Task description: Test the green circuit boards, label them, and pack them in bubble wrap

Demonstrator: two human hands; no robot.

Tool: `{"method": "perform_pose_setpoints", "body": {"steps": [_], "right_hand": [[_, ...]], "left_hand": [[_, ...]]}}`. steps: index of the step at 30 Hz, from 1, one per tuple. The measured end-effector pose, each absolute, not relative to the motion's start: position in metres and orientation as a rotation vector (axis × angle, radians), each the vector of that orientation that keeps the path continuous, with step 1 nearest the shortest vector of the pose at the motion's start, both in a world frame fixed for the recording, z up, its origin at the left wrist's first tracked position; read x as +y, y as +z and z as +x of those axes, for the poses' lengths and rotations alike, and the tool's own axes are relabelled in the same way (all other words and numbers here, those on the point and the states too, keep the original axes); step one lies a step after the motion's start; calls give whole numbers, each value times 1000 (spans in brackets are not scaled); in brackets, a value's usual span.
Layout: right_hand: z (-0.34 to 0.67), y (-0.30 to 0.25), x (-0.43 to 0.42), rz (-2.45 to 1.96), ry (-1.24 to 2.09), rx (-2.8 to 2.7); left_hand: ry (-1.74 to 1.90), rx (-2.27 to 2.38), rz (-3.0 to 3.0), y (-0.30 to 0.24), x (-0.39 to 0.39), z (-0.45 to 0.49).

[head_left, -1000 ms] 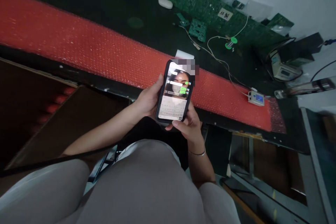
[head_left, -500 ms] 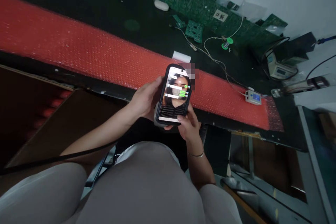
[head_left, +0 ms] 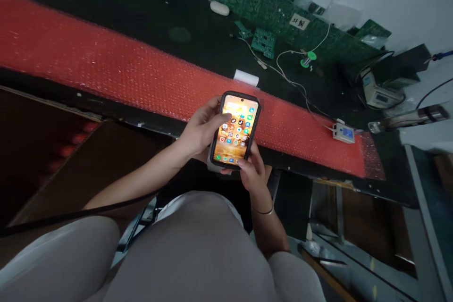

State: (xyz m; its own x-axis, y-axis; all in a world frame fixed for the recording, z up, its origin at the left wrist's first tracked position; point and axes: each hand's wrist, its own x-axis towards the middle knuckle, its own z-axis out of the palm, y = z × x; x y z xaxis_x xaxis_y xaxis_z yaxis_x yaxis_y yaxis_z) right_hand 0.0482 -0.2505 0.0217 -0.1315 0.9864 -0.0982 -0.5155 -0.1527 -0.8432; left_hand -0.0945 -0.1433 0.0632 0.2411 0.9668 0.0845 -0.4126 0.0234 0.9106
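A smartphone (head_left: 235,146) in a dark case is held upright over the bench's front edge, its lit screen showing a home page of app icons. My left hand (head_left: 201,131) grips its left side, with the thumb over the upper left of the screen. On the lower right, my right hand (head_left: 254,172) closes round the phone, its thumb at the bottom corner of the screen. Fingers behind the phone are partly hidden. Something pale grey shows under the phone's lower left edge; I cannot make out what it is.
Red bubble wrap (head_left: 141,80) runs along the dark bench (head_left: 106,4). A white roll (head_left: 246,78) lies just beyond the phone. Farther back are green circuit boards (head_left: 264,42), a solder spool (head_left: 308,59) and a white mouse-like object (head_left: 220,8). A small cabled device (head_left: 343,133) sits at right.
The phone screen has switched from a chat page to a home page of icons. My left thumb has moved onto the upper left of the screen. Both hands stay on the phone.
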Motion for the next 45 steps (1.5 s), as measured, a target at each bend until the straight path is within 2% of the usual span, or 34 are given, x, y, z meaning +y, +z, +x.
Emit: {"method": "perform_pose_setpoints", "body": {"steps": [25, 35, 45], "right_hand": [[45, 21, -252, -860, 1514, -784], [51, 33, -246, -947, 1443, -617], [52, 32, -244, -948, 1461, -624]], "left_hand": [[1174, 826, 1336, 68, -148, -92], [951, 697, 968, 67, -149, -104], [970, 588, 1160, 58, -152, -107]]}}
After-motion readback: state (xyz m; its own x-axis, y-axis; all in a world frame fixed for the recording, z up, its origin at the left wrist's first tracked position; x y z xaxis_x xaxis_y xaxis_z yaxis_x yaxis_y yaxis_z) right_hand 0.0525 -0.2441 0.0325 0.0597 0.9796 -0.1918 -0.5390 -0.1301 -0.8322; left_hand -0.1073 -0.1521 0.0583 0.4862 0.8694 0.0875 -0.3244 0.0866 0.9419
